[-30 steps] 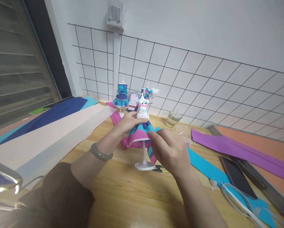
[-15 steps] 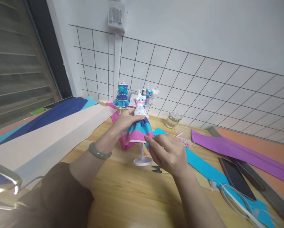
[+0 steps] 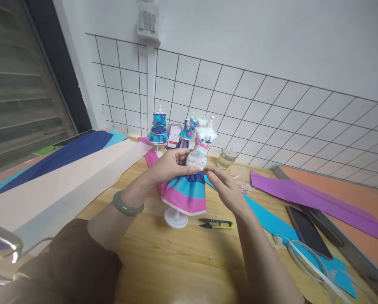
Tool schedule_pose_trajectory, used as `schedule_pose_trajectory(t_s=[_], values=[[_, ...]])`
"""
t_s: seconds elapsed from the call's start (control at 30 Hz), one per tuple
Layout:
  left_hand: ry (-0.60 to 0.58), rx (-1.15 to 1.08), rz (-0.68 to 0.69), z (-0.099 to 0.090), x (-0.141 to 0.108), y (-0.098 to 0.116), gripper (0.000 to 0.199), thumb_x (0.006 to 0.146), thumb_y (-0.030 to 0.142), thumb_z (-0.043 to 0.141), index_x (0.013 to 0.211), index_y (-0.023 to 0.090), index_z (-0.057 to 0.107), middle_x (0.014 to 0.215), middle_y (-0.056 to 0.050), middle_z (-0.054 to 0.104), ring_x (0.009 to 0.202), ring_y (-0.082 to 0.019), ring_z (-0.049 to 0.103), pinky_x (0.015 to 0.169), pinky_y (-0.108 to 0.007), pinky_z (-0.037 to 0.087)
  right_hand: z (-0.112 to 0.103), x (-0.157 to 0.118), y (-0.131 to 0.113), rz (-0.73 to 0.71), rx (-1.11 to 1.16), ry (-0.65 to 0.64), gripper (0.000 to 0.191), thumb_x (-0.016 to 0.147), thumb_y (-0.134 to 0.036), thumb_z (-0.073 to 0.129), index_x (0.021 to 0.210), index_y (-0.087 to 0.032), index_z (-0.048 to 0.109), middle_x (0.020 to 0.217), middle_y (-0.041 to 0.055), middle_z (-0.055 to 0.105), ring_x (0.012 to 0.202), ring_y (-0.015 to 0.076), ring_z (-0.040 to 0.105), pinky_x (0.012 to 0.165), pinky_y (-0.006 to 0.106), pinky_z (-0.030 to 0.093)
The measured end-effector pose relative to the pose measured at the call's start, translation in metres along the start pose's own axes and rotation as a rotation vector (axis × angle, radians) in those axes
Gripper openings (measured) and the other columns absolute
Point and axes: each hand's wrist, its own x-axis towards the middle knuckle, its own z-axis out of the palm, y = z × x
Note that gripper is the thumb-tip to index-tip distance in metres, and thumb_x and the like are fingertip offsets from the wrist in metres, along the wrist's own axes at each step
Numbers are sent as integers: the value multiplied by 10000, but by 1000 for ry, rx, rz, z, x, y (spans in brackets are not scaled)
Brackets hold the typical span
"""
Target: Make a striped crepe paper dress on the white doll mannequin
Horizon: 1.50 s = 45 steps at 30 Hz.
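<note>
A small white dress form [image 3: 197, 158] with pink and teal marks on its bust leans to the right between my hands. It wears a skirt [image 3: 185, 192] banded in navy, turquoise and pink with a white hem, and its round base [image 3: 175, 218] shows below. My left hand [image 3: 173, 165] is closed around the waist from the left, thumb across the front. On the other side, my right hand [image 3: 223, 183] pinches at the skirt's waist edge with bent fingers. Thread snips [image 3: 216, 223] with a yellow-green handle lie on the table just right of the base.
Behind stand a dress form in a blue dress [image 3: 159, 126] and another in a teal and pink outfit [image 3: 187, 131]. A glass jar [image 3: 227, 157] sits near the wall grid. Blue fabric [image 3: 268, 219], purple fabric [image 3: 280, 190] and a phone [image 3: 309, 230] lie right; fabric sheets [image 3: 81, 169] lie left.
The dress form has tipped, its top going right and its base left. My right hand has moved from the hem up to the waist. The snips are now uncovered.
</note>
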Motion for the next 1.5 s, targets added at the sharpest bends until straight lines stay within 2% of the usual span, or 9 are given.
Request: schedule_pose_trajectory(t_s=[0.1, 0.27, 0.33, 0.5, 0.63, 0.97, 1.17, 1.33, 1.5], values=[[-43, 30, -6, 1, -1, -1, 493, 643, 250, 759, 1101, 139, 616, 1068, -113, 670, 973, -227, 629, 814, -320, 505, -1, 1, 2, 32, 72, -40, 365, 825, -506, 548, 1002, -207, 659, 996, 62, 686, 958, 227, 615, 860, 373, 480], [-130, 99, -17, 1, -4, 1, 483, 652, 262, 754, 1102, 150, 621, 1060, -105, 673, 969, -232, 629, 811, -323, 505, -1, 1, -1, -6, 167, -124, 362, 799, -494, 589, 1024, -216, 645, 1061, 56, 672, 1043, 230, 589, 909, 371, 455], [-161, 127, -24, 1, -6, 4, 458, 656, 271, 751, 1081, 150, 632, 1045, -103, 678, 975, -240, 627, 816, -328, 503, -1, 0, -1, 3, 180, -158, 344, 791, -493, 597, 980, -210, 650, 1023, 56, 677, 989, 227, 605, 883, 372, 465], [-157, 163, -28, 0, -8, 7, 467, 652, 269, 754, 1087, 149, 633, 1061, -114, 671, 970, -248, 623, 809, -343, 502, -5, -3, -1, 48, 197, -157, 286, 738, -467, 667, 713, -186, 624, 702, 10, 626, 680, 156, 581, 642, 289, 479], [-103, 158, -22, 0, -6, 4, 441, 644, 270, 758, 1050, 144, 640, 987, -100, 680, 924, -229, 628, 770, -326, 506, -4, -5, -3, 80, 212, -111, 291, 715, -464, 687, 717, -183, 611, 651, -2, 592, 583, 122, 518, 536, 252, 439], [-26, 22, -21, 4, 1, -8, 525, 662, 262, 754, 1143, 143, 581, 1069, -114, 663, 1010, -221, 615, 860, -336, 487, 3, -5, -11, 31, -117, 86, 268, 793, -425, 612, 698, -174, 613, 631, 4, 584, 582, 129, 504, 497, 244, 378], [-21, 16, -26, 5, 3, -14, 596, 603, 222, 796, 1145, 155, 558, 1100, -111, 651, 1046, -227, 601, 886, -346, 483, 4, -7, -13, -15, -303, 175, 223, 815, -384, 593, 726, -184, 634, 646, 15, 615, 597, 148, 538, 523, 263, 396], [-21, 24, -30, 2, 4, -15, 589, 611, 213, 789, 1146, 143, 550, 1110, -117, 649, 1048, -226, 603, 911, -356, 471, 2, -8, -18, -92, -400, 137, 132, 831, -299, 586, 838, -192, 663, 773, 34, 670, 688, 168, 578, 610, 287, 434], [-29, 32, -23, -1, 3, -11, 573, 619, 186, 774, 1143, 135, 546, 1093, -111, 653, 1038, -220, 603, 906, -358, 469, -3, -12, -27, -171, -435, 90, 122, 866, -249, 547, 851, -196, 656, 773, 28, 647, 705, 158, 566, 629, 277, 426]])
